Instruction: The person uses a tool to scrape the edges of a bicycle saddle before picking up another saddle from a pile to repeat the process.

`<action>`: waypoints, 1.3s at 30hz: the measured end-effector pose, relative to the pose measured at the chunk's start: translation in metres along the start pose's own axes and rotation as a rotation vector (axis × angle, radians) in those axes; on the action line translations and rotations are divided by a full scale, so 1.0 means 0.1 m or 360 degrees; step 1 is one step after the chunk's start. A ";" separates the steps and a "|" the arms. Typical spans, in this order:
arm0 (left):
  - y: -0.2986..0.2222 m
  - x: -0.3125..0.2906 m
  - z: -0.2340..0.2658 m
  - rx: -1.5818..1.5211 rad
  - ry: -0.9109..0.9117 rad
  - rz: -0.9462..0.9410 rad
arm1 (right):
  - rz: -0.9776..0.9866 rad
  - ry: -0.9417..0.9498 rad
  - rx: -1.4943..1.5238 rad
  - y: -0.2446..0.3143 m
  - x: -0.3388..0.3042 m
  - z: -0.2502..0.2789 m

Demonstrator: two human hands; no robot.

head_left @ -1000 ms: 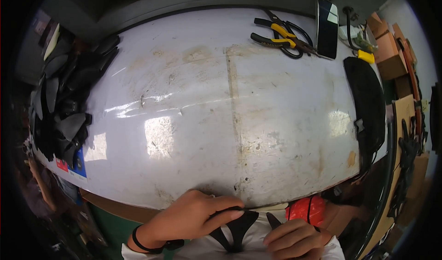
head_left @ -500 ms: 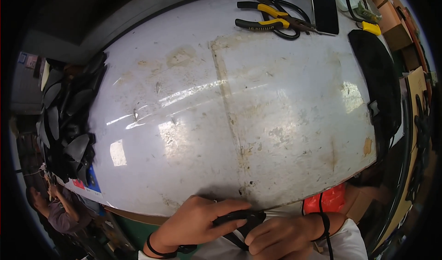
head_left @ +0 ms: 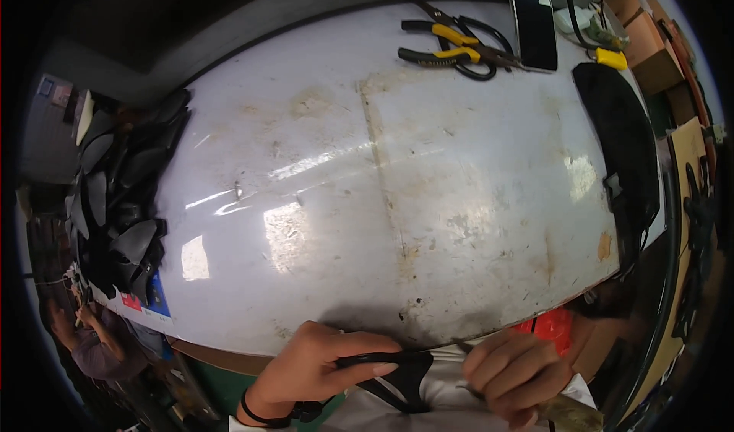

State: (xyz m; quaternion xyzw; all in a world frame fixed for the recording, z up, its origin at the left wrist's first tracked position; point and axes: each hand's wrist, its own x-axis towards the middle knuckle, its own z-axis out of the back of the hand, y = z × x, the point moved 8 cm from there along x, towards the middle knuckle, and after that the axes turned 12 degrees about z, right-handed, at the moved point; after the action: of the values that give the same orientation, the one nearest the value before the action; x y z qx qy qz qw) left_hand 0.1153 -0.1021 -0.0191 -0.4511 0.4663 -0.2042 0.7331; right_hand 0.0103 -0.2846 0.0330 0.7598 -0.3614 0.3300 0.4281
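Observation:
At the table's front edge my left hand (head_left: 313, 367) is closed, thumb and fingers pinching a black curved piece (head_left: 414, 380). That piece has a smooth rim and a wide opening, and hangs in front of my light clothing. To its right, apart from it, my right hand (head_left: 514, 375) has its fingers curled in. A small dark tip shows beside the right fingers, and a brownish shape lies under the palm. What the right hand holds is too blurred to name.
Black curved pieces (head_left: 126, 180) are heaped at the table's left. At the back lie yellow-and-black pliers (head_left: 451, 43), black-handled scissors (head_left: 489, 27) and a phone (head_left: 534, 27). A black fabric item (head_left: 623, 141) lines the right edge. Another person (head_left: 107, 348) sits at far left.
My right hand has moved right, away from the black piece, and its wrist has turned. The left hand keeps its grip. The whole view has shifted slightly.

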 end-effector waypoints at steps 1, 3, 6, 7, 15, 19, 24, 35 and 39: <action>-0.08 -0.03 0.04 0.0000 0.0004 -0.0042 | -0.0062 -0.0109 -0.0279 0.09 -0.04 0.06; -0.16 -0.27 0.38 -0.0319 -0.0382 -0.0128 | -0.0096 -0.0202 -0.0522 0.18 -0.10 0.24; -0.11 -0.92 0.72 -0.0852 -0.1121 -0.0643 | 0.0121 -0.0082 -0.0694 0.25 0.00 0.33; -0.07 -1.00 0.75 -0.0862 -0.1154 -0.0686 | -0.0079 0.0060 -0.1097 0.19 0.07 0.34; -0.43 -0.75 0.33 0.0264 -0.0478 -0.0440 | -0.0475 0.0168 -0.1108 0.07 0.11 0.17; -0.56 -0.66 -0.04 0.0416 -0.0639 -0.0735 | 0.0164 0.0715 -0.0419 0.25 0.70 -0.84; -0.49 -0.62 -0.14 0.0275 -0.0726 -0.0885 | 0.0053 0.1231 0.0082 0.00 0.79 -1.34; -0.53 -0.62 -0.14 0.0099 -0.0818 -0.0872 | -0.0058 0.1047 -0.0263 -0.03 0.77 -1.28; -0.55 -0.57 -0.19 -0.0019 -0.0630 -0.0777 | 0.0131 0.0879 0.0182 0.08 0.84 -1.10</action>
State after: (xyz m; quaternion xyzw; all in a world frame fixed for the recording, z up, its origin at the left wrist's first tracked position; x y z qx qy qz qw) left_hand 0.0782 -0.0976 0.0530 -0.5849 0.1935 -0.2797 0.7363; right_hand 0.0266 -0.2125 0.1497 0.6486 -0.2425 0.5616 0.4530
